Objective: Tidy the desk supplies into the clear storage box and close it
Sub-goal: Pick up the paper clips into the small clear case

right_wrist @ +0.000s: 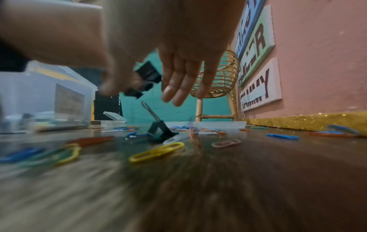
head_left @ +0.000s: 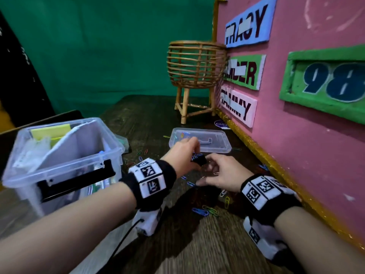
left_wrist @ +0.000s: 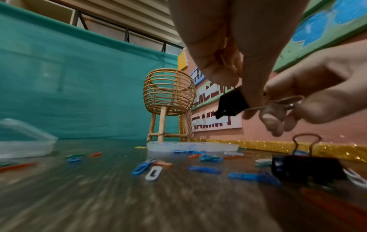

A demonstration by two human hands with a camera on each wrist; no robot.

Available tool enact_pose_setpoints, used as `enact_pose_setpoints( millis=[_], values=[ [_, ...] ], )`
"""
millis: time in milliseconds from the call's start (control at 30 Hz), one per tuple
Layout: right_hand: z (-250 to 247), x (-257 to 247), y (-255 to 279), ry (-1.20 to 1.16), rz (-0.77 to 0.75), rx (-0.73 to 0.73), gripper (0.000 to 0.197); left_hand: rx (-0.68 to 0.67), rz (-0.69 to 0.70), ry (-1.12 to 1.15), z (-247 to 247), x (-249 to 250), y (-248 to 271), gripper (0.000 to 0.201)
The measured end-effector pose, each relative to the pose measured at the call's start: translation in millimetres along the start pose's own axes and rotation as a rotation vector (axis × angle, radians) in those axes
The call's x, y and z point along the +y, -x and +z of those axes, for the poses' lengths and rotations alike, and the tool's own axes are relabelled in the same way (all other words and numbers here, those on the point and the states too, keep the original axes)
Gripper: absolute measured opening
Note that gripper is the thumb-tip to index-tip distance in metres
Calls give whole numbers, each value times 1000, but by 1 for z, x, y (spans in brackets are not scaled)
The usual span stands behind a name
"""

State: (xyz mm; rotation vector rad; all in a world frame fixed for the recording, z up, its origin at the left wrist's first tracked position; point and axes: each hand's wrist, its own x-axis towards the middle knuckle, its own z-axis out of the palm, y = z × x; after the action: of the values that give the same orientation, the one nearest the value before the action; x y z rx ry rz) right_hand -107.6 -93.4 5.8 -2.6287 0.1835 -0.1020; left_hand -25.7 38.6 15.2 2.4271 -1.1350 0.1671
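The clear storage box (head_left: 83,155) stands open at the left, with yellow pads and paper inside. Its lid (head_left: 215,142) lies flat on the table further back. My left hand (head_left: 194,155) pinches a black binder clip (head_left: 200,160) just above the table; in the left wrist view that clip (left_wrist: 232,102) hangs from the fingertips with its wire handle pointing right. My right hand (head_left: 209,175) hovers beside it, fingers relaxed and empty (right_wrist: 184,87). A second binder clip (right_wrist: 158,130) sits on the table under the hands. Coloured paper clips (head_left: 205,211) lie scattered around.
A rattan basket stand (head_left: 194,76) rises at the back. A pink board (head_left: 316,135) with name signs and a gold glitter edge walls off the right side. A small clear case (right_wrist: 114,120) sits beside the box. Green cloth hangs behind.
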Motion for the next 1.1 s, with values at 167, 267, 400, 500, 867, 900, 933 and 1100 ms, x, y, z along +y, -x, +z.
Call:
enact_pose_setpoints(
  millis=[167, 267, 400, 500, 867, 900, 933, 1100],
  values=[
    [5, -12, 12, -87, -69, -38, 56, 15, 66, 42, -6, -2, 32, 47],
    [8, -13, 9, -60, -101, -59, 42, 37, 84, -6, -3, 0, 37, 54],
    [11, -8, 6, -1, -189, -21, 34, 125, 39, -111, -3, -1, 39, 63],
    [14, -6, 5, 39, -218, -32, 34, 125, 27, -132, -2, -2, 40, 67],
    [14, -20, 9, 116, -354, -15, 33, -39, 313, 12, 5, -6, 40, 63],
    [14, -19, 8, 66, -344, 20, 33, -27, 308, 32, 6, -7, 39, 66],
    [14, -19, 7, 0, -332, 53, 36, -17, 294, 49, 6, -8, 38, 70],
    [15, -15, 3, -42, -306, 72, 78, -5, 251, 145, 8, -10, 37, 83]
  ],
)
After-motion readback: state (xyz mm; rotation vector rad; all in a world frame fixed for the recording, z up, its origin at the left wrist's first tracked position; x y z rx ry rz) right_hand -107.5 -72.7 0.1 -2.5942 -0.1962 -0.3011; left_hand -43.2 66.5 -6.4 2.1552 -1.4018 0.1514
